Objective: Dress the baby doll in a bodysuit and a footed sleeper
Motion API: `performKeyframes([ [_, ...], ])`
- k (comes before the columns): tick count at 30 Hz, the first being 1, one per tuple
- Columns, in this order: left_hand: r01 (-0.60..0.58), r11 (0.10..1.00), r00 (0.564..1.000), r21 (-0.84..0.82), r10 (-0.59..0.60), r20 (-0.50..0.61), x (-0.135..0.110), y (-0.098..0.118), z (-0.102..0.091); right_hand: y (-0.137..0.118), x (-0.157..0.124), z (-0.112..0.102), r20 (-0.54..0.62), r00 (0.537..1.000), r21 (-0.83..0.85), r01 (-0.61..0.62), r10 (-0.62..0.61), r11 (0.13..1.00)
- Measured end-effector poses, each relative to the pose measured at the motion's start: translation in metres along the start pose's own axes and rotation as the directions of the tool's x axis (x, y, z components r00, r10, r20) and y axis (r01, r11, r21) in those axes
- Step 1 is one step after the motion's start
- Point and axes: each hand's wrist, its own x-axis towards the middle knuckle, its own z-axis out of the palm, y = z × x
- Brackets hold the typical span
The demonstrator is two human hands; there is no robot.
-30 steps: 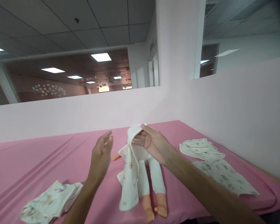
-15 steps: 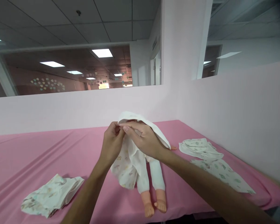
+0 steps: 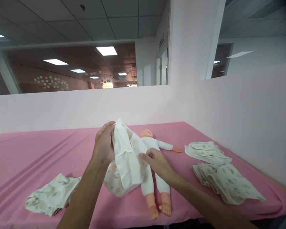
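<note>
Centrally, white garment (image 3: 128,165) between left fingers (image 3: 108,124) pinching top, right fingers (image 3: 146,157) pinching edge

Near left: one patterned cloth (image 3: 49,195), loosely folded, on pink sheeting (image 3: 21,154). Right: two patterned white cloths, the far one (image 3: 206,151) rumpled, the near one (image 3: 231,181) folded. Far side: pale wall (image 3: 85,108); window above, showing lit ceiling panels (image 3: 106,51) and heart-shaped decorations (image 3: 50,82).

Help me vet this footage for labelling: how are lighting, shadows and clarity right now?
Head view: ceiling lights burn out to white; head view: a soft shadow lies on the pink sheet below the white garment; head view: the upper right corner is dark; head view: left hand and right hand show readable outlines.
</note>
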Motion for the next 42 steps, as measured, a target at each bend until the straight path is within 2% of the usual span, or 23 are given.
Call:
performKeyframes([
  [3,0.043,0.999,0.998,-0.033,-0.041,0.052,-0.005,0.000,0.002,0.000,-0.008,0.012,0.245,0.968,0.200,-0.098,0.047,0.975],
  [5,0.073,0.997,0.994,-0.034,-0.070,0.081,-0.008,0.001,0.003,-0.003,-0.008,0.016,0.320,0.947,0.294,-0.116,0.017,0.949],
  [7,0.076,0.997,0.995,-0.014,-0.075,0.063,-0.009,0.003,0.000,-0.006,-0.003,0.015,0.353,0.935,0.381,-0.106,-0.039,0.919],
  [9,0.051,0.998,0.999,0.024,-0.051,0.010,-0.009,0.004,-0.009,-0.011,0.005,0.008,0.304,0.951,0.446,-0.090,-0.056,0.891],
  [13,-0.043,0.978,0.995,0.206,0.061,-0.084,-0.006,-0.001,-0.037,-0.026,0.030,-0.020,0.083,0.997,0.489,-0.037,-0.004,0.871],
  [17,-0.029,0.895,0.990,0.444,0.086,-0.109,0.001,-0.021,-0.066,-0.049,0.053,-0.049,-0.063,0.997,0.517,0.080,-0.055,0.852],
  [20,-0.003,0.796,0.990,0.605,0.088,-0.112,0.007,-0.036,-0.077,-0.064,0.065,-0.058,-0.127,0.983,0.510,0.181,-0.135,0.841],
  [22,-0.023,0.744,0.990,0.668,0.110,-0.089,0.008,-0.041,-0.075,-0.072,0.071,-0.058,-0.130,0.974,0.479,0.224,-0.184,0.849],
  [24,-0.098,0.704,0.987,0.703,0.161,-0.024,0.002,-0.041,-0.063,-0.080,0.075,-0.052,-0.089,0.974,0.446,0.228,-0.210,0.865],
  [27,-0.276,0.605,0.958,0.747,0.239,0.160,-0.011,-0.032,-0.035,-0.092,0.074,-0.034,0.037,0.970,0.405,0.206,-0.241,0.891],
  [30,-0.400,0.524,0.915,0.752,0.189,0.355,-0.016,-0.018,-0.011,-0.101,0.068,-0.015,0.163,0.939,0.368,0.227,-0.303,0.901],
  [33,-0.418,0.464,0.906,0.781,0.156,0.392,-0.008,-0.004,-0.002,-0.101,0.059,-0.003,0.203,0.918,0.352,0.257,-0.341,0.900],
  [35,-0.399,0.476,0.915,0.784,0.152,0.374,-0.001,0.002,-0.003,-0.095,0.053,0.001,0.204,0.924,0.352,0.238,-0.323,0.905],
  [38,-0.345,0.571,0.932,0.745,0.114,0.344,0.007,0.003,-0.006,-0.080,0.048,0.008,0.197,0.945,0.360,0.180,-0.263,0.916],
  [42,-0.294,0.680,0.952,0.672,0.142,0.272,0.016,-0.002,-0.007,-0.058,0.040,0.022,0.184,0.941,0.284,0.226,-0.285,0.932],
])
